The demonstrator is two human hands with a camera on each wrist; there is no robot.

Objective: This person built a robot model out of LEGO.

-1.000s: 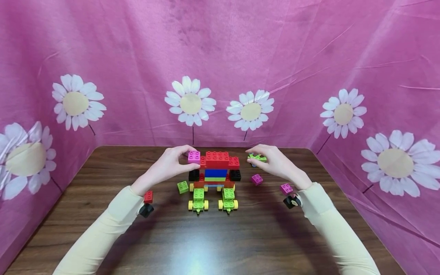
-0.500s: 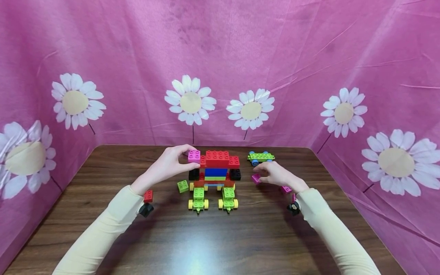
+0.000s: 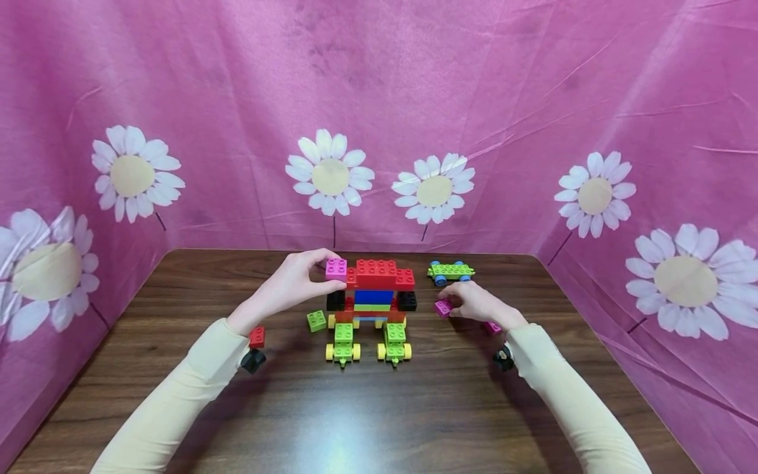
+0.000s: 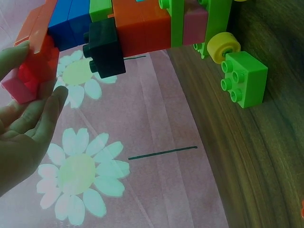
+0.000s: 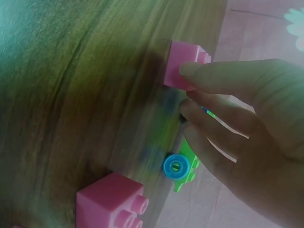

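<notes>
A figure built of toy bricks [image 3: 372, 297] stands mid-table, with a red top, a blue and green middle, black side bricks and lime feet on yellow wheels. My left hand [image 3: 294, 283] pinches a pink brick [image 3: 336, 268] between thumb and fingers at the left end of the red top; in the left wrist view this pink brick [image 4: 18, 86] sits against the red ones. My right hand [image 3: 481, 304] reaches down to a magenta brick [image 3: 442, 309] on the table. In the right wrist view the thumb lies on that brick [image 5: 176, 59], with the fingers curled behind it.
A lime wheeled base [image 3: 451, 270] with blue wheels lies behind my right hand. A second magenta brick [image 3: 493, 328] is under the right wrist. Left of the figure lie a lime brick [image 3: 316, 321] and a red brick [image 3: 256, 338]. A pink flowered cloth [image 3: 379, 197] surrounds the table.
My right hand has come down from over the wheeled base, uncovering it, to the magenta brick on the table and taken hold of it. The left hand stays on its pink brick.
</notes>
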